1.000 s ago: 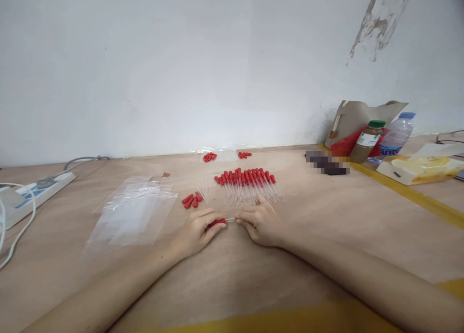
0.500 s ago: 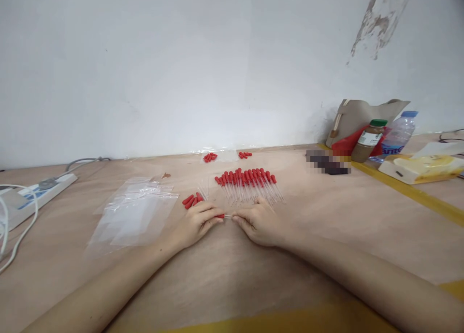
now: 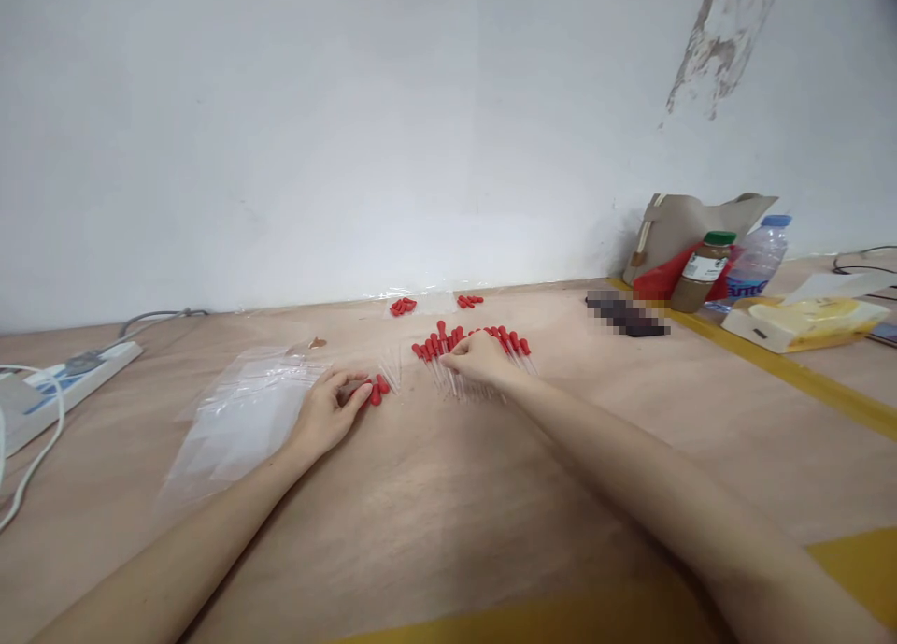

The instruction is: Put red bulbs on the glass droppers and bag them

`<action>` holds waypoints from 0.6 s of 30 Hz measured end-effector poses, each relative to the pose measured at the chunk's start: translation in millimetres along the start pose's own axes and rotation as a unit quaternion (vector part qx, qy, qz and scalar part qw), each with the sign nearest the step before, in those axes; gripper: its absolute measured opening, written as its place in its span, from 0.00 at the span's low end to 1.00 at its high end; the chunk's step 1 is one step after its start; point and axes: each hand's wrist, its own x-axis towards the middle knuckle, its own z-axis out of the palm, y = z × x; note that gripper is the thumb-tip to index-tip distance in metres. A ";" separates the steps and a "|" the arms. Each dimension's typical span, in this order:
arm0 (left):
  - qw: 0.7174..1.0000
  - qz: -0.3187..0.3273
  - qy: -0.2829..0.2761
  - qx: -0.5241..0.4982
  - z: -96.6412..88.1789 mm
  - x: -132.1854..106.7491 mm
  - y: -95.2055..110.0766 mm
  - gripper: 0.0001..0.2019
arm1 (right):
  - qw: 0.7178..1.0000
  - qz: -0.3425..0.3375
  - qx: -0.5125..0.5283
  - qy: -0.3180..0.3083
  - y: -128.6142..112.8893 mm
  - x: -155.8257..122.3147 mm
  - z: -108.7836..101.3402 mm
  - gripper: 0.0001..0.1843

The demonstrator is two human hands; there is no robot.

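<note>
A row of glass droppers with red rubber bulbs (image 3: 515,345) lies on the wooden table (image 3: 434,494). My right hand (image 3: 480,359) rests over the middle of that row with its fingers pinched round a dropper whose red bulb (image 3: 441,328) sticks up beside it. My left hand (image 3: 326,415) lies further left, its fingertips closed on a small pile of loose red bulbs (image 3: 379,389). Thin clear glass tubes (image 3: 391,373) lie just behind that pile.
Clear plastic bags (image 3: 242,410) lie left of my left hand. More red bulbs (image 3: 405,305) sit near the wall. A power strip with cables (image 3: 63,373) is at far left. A beige bag (image 3: 690,223), a jar (image 3: 701,270), a water bottle (image 3: 757,261) and a tissue pack (image 3: 805,322) stand at right.
Both hands held one dropper between them near the table's front. Now they have parted: the right hand carried the dropper back to the row, the left moved to the loose bulbs.
</note>
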 end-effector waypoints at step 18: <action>0.999 0.035 -0.037 -0.018 -2.7 -2.8 13.8 0.11 | 0.985 0.034 -0.166 0.036 -21.5 28.5 54.3 0.15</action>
